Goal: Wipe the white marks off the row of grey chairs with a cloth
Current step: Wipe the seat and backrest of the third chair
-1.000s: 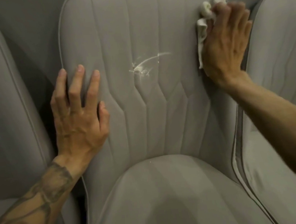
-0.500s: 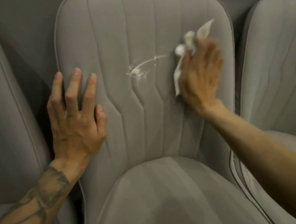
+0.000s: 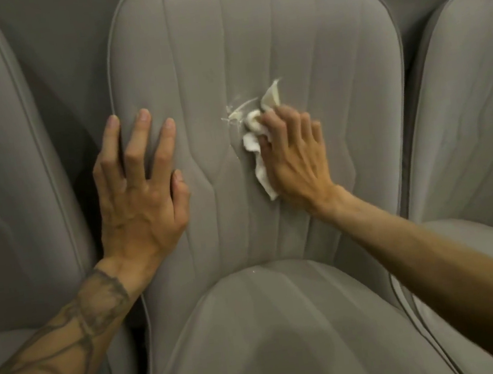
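At frame centre, grey padded fabric chair [image 3: 251,45], its stitched backrest smeared with a thin white mark [image 3: 237,113] just above the middle. Touching the smear's right side, crumpled white cloth [image 3: 256,141], pinned to the backrest by the right hand [image 3: 294,155], fingers curled over it. At the backrest's left edge, left hand [image 3: 139,194] pressed flat, fingers straight and spread, holding nothing. Second grey chair [image 3: 0,156] far left, third grey chair [image 3: 473,110] far right.

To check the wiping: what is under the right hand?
A white cloth, edges showing beside the right hand. Some white mark shows left of it; any mark beneath is hidden.
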`<state>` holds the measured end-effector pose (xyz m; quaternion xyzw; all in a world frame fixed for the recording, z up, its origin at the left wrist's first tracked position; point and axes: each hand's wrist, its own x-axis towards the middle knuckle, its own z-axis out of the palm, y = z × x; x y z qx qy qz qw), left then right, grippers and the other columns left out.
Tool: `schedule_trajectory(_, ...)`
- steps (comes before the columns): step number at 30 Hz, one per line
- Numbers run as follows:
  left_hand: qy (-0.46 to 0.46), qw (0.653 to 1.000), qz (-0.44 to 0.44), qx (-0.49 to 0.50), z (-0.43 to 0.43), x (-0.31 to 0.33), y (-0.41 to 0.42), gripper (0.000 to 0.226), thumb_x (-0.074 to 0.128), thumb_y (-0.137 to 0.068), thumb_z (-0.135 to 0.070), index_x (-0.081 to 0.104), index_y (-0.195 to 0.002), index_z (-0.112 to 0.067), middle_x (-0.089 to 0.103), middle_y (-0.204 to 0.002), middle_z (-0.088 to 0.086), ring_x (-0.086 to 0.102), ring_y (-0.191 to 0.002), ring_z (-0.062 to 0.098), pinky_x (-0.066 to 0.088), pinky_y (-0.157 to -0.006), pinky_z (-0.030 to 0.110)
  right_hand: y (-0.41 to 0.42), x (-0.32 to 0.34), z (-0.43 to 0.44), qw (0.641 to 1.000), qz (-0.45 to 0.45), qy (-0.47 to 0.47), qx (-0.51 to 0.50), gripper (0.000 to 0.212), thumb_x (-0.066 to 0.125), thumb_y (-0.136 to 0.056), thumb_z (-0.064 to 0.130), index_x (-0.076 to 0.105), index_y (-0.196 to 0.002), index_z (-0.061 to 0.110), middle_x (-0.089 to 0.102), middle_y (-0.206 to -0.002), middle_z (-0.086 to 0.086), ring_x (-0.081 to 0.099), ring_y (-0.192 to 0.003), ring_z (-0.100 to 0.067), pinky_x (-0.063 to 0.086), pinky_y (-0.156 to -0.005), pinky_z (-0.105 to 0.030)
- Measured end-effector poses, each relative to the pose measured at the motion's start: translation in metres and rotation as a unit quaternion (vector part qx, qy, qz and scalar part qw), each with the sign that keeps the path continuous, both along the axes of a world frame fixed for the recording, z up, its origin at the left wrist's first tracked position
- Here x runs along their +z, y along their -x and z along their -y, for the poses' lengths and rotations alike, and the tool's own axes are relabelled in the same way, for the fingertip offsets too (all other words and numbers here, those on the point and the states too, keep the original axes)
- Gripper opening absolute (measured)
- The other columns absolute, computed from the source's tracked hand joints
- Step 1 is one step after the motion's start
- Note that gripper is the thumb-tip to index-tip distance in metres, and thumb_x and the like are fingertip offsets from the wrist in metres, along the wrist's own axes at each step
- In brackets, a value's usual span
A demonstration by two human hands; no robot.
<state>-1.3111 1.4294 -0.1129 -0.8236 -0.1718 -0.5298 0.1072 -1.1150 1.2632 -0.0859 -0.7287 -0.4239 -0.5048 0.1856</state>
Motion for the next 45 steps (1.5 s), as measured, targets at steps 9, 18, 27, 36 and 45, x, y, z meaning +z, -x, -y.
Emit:
schedule_trajectory(9, 0.016, 1.0, -0.001, -0.013, 0.002, 0.0, 0.0, 0.059, 0.042, -0.106, -0.028, 0.037, -0.163, -0.017, 0.03, -0.168, 0.015, 0.023, -0.156, 0.045, 0.029, -0.123, 0.055, -0.018, 0.055, -0.038, 0.981, -0.013, -0.191, -0.012, 0.037, 0.047, -0.101, 0.026, 0.053, -0.134, 0.013, 0.06, -0.126, -0.015, 0.05, -0.11, -0.03, 0.036, -0.094, -0.041)
schedule_trajectory(18, 0.015, 1.0, -0.004, -0.02, 0.002, 0.001, 0.0, 0.059, 0.041, -0.106, -0.028, 0.037, -0.163, -0.016, 0.028, -0.168, 0.014, 0.021, -0.156, 0.045, 0.027, -0.124, 0.053, -0.023, 0.081, -0.041, 0.981, 0.003, -0.194, -0.02, 0.024, 0.048, -0.101, 0.029, 0.048, -0.124, 0.022, 0.058, -0.115, -0.008, 0.045, -0.098, -0.024, 0.032, -0.082, -0.037)
schedule_trajectory(27, 0.016, 1.0, -0.006, -0.018, 0.003, 0.0, 0.0, 0.059, 0.043, -0.105, -0.026, 0.037, -0.163, -0.017, 0.028, -0.168, 0.013, 0.021, -0.156, 0.044, 0.029, -0.123, 0.055, -0.006, 0.032, -0.027, 0.997, 0.064, 0.025, 0.043, 0.036, 0.053, -0.096, 0.031, 0.042, -0.13, 0.023, 0.063, -0.12, -0.013, 0.047, -0.098, -0.029, 0.034, -0.081, -0.04)
schedule_trajectory(36, 0.011, 1.0, -0.006, -0.02, 0.0, -0.001, 0.001, 0.06, 0.047, -0.104, -0.024, 0.038, -0.163, -0.017, 0.029, -0.168, 0.014, 0.023, -0.156, 0.045, 0.03, -0.122, 0.055, 0.019, -0.015, -0.02, 0.997, 0.034, 0.064, 0.038, 0.039, 0.06, -0.093, 0.025, 0.054, -0.13, 0.015, 0.062, -0.123, -0.013, 0.058, -0.094, -0.033, 0.039, -0.081, -0.042)
schedule_trajectory(45, 0.012, 1.0, -0.001, -0.018, 0.0, 0.0, 0.001, 0.059, 0.044, -0.104, -0.025, 0.038, -0.163, -0.017, 0.029, -0.168, 0.014, 0.022, -0.156, 0.045, 0.029, -0.123, 0.055, 0.006, 0.022, -0.028, 0.995, -0.038, -0.087, -0.015, 0.033, 0.045, -0.1, 0.027, 0.055, -0.13, 0.018, 0.058, -0.124, -0.011, 0.05, -0.101, -0.03, 0.038, -0.086, -0.042)
